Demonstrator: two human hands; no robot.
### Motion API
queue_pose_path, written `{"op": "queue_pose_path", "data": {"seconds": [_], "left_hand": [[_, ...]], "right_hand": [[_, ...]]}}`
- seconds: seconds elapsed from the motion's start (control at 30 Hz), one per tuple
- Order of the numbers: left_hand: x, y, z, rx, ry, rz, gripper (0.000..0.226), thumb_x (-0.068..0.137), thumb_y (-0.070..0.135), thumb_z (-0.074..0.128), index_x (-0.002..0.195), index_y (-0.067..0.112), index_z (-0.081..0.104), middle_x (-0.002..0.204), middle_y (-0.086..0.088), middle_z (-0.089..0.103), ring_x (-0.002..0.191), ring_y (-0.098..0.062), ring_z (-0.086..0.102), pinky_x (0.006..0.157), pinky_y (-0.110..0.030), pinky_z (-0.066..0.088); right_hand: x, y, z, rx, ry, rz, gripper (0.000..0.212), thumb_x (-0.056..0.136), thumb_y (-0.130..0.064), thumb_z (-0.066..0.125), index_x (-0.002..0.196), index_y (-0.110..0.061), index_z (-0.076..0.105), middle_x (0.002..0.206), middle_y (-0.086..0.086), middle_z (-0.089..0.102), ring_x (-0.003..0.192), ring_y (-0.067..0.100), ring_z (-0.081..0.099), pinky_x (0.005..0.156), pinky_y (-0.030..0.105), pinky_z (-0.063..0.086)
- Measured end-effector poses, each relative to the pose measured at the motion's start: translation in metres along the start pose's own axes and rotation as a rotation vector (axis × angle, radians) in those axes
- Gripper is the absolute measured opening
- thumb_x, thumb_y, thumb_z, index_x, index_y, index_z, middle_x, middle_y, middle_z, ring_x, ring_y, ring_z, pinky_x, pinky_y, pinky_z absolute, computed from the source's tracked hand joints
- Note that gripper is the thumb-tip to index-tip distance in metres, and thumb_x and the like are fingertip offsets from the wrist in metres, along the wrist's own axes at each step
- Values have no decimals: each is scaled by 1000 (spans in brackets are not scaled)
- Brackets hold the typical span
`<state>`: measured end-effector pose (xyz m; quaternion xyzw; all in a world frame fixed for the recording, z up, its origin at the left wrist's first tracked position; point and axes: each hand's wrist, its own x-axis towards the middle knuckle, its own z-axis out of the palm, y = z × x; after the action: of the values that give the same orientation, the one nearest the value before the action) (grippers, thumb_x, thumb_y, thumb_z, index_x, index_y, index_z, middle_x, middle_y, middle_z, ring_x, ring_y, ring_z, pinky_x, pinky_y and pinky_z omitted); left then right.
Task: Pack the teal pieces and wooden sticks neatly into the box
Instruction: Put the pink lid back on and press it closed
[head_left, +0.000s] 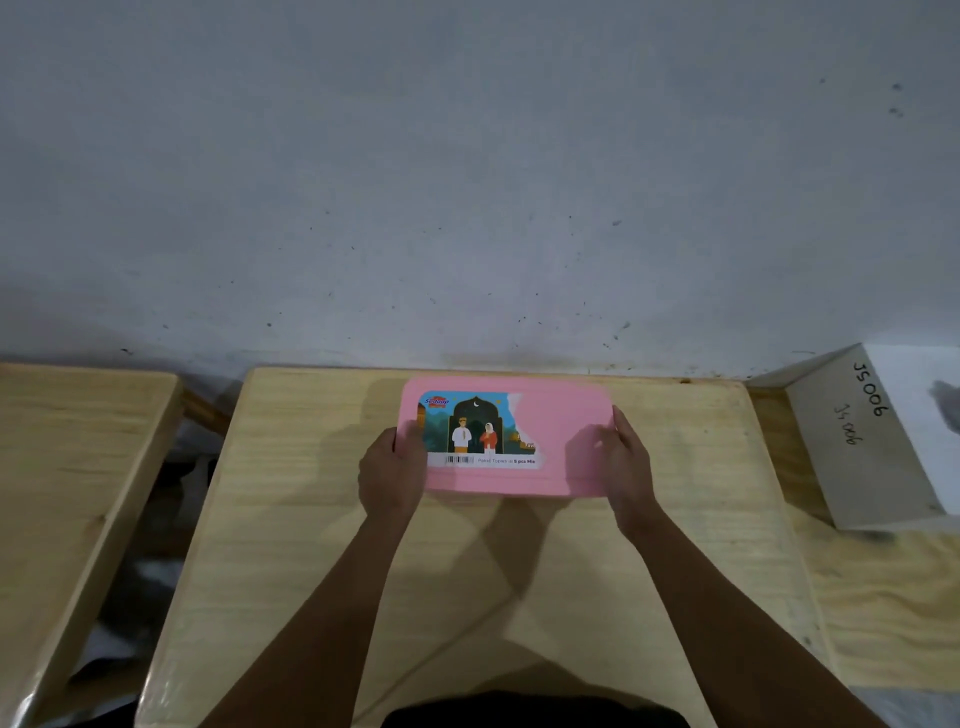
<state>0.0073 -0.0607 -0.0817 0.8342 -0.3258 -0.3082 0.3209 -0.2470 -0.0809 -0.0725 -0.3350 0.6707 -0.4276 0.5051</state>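
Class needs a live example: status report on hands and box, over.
Left hand and right hand grip the ends of the closed pink box. No teal pieces or sticks visible. Table around it unobstructed.

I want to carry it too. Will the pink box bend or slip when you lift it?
The pink box looks like stiff plastic, so it probably won't bend. Its smooth lid may be slippery; left hand and right hand hold opposite ends. Flat and low, unlikely to tip.
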Motion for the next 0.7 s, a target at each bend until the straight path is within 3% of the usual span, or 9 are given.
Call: {"op": "queue_pose_path", "data": {"seconds": [0.07, 0.13, 0.3, 0.5, 0.6, 0.7], "left_hand": [[10, 11, 7, -1, -12, -12, 38, 90, 44, 45, 66, 15, 53, 73, -8, 60, 73, -32, 55, 63, -32, 38], [20, 19, 13, -3, -30, -16, 37, 90, 42, 46, 68, 14, 54, 73, -7, 60, 73, -30, 55, 63, -31, 38], [36, 23, 19, 44, -79, 23, 34, 93, 41, 43, 75, 16, 56, 77, -6, 60, 75, -29, 55, 64, -30, 37], [46, 26, 13, -33, -199, 75, 37, 95, 39, 43, 87, 14, 68, 83, -7, 69, 77, -26, 64, 66, -35, 49], [45, 39, 5, -121, -292, 28, 28, 96, 32, 44, 91, 16, 67, 91, -7, 69, 79, -23, 64, 69, -33, 50], [46, 48, -2, -178, -410, -74, 25, 94, 33, 46, 95, 19, 66, 99, -5, 70, 88, -24, 66, 75, -33, 50]], "right_hand": [[17, -7, 1, 13, -10, 5, 28, 99, -21, 48, 122, -26, 63, 109, -7, 64, 108, 22, 59, 103, 58, 43], [28, -15, 4, 15, -26, -1, 26, 99, -19, 47, 110, -34, 65, 101, -10, 64, 100, 18, 58, 101, 55, 43], [42, -20, 9, -29, -34, 15, 37, 99, -17, 42, 105, -48, 61, 101, -23, 64, 103, 17, 58, 98, 49, 47], [45, -19, 9, -105, -23, -46, 32, 99, -16, 42, 124, -30, 56, 106, -16, 62, 104, 18, 57, 96, 47, 48], [42, -24, 12, -169, -25, -30, 38, 99, -15, 40, 135, -23, 49, 120, -1, 61, 108, 21, 56, 96, 43, 48], [42, -35, 12, -352, -102, 24, 38, 98, -12, 44, 135, -18, 45, 118, 6, 58, 101, 22, 56, 84, 34, 45]]}}
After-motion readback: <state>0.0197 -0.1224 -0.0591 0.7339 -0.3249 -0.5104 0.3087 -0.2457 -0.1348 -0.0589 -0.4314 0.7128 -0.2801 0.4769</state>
